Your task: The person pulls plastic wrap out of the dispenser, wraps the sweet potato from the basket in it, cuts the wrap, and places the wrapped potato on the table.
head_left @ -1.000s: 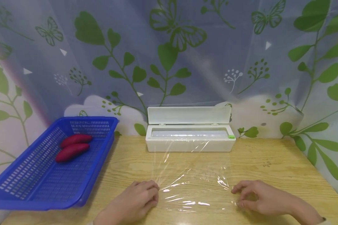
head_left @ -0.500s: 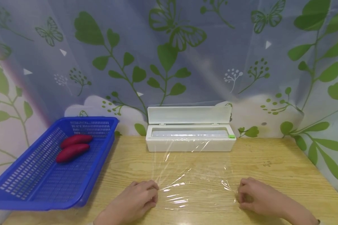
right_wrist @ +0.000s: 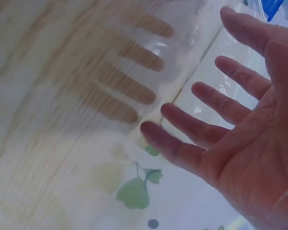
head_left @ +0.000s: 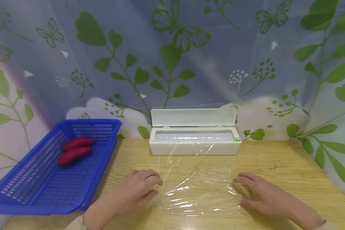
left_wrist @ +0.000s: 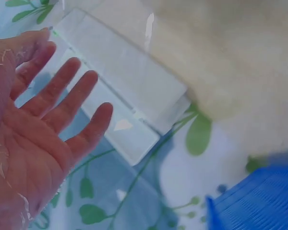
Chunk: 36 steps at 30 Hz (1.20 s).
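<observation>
A sheet of clear plastic wrap [head_left: 195, 188] lies over the wooden table, running forward from a white wrap dispenser box [head_left: 194, 148] whose lid [head_left: 194, 117] stands up. Beside the sheet's left edge is my left hand [head_left: 132, 191], fingers spread and holding nothing. On the opposite side my right hand [head_left: 267, 196] hovers near the sheet's right edge, its fingers loosely extended. Both wrist views show bare palms, the left hand [left_wrist: 43, 115] before the dispenser box [left_wrist: 115, 72] and the right hand [right_wrist: 230, 124] casting a shadow on the wood.
A blue plastic basket [head_left: 93, 179] stands at the left, with two dark red sweet potatoes [head_left: 74, 156] inside. A small green slider [head_left: 237, 139] sits at the box's right front edge. Behind the table [head_left: 270, 159] hangs a leaf-patterned curtain [head_left: 212, 76].
My left hand has let go of the wrap's left edge and lifted away. My right hand moved outward, then opened and came back slightly forward. The box and basket stay put.
</observation>
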### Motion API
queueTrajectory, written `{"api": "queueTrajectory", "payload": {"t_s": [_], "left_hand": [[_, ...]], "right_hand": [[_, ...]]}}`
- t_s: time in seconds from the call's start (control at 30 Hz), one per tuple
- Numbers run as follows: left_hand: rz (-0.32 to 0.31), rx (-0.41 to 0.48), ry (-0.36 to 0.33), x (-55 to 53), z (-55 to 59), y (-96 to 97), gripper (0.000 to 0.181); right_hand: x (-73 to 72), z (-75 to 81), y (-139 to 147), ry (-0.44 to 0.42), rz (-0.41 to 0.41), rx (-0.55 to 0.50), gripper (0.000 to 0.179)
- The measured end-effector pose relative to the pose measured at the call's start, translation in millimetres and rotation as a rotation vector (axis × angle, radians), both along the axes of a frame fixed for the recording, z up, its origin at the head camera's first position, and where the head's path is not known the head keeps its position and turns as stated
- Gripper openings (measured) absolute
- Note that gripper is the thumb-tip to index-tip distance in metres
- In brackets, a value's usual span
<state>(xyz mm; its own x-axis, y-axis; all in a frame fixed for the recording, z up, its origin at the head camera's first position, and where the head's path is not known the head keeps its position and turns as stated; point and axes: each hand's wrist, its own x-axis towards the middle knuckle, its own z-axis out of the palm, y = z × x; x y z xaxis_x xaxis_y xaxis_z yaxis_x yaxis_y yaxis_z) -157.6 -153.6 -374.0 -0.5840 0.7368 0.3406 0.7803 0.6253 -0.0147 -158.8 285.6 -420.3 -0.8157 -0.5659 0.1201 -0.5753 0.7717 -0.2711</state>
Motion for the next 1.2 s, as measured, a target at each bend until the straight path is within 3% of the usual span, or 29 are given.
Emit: {"api": "queueTrajectory", "payload": {"t_s": [0.37, 0.53, 0.73, 0.97, 1.2], "left_hand": [[-0.173, 0.032, 0.264, -20.9, 55.3, 6.2, 0.032], [-0.183, 0.009, 0.364, -29.4, 71.0, 6.8, 0.036], [-0.199, 0.022, 0.47, -44.6, 82.0, -3.3, 0.036], [-0.112, -0.043, 0.517, -59.7, 88.7, -23.8, 0.044], [0.019, -0.066, 0.543, -71.2, 85.6, -45.3, 0.057]], "right_hand": [[0.0, -4.6, 2.5, -0.093, 0.034, 0.071, 0.067], [0.3, -5.6, 2.8, -0.101, 0.029, 0.066, 0.066], [1.0, -7.5, 3.5, -0.079, 0.03, 0.066, 0.066], [1.3, -8.0, 4.5, -0.074, 0.034, 0.066, 0.065], [1.4, -7.9, 4.2, -0.085, 0.037, 0.059, 0.065]]}}
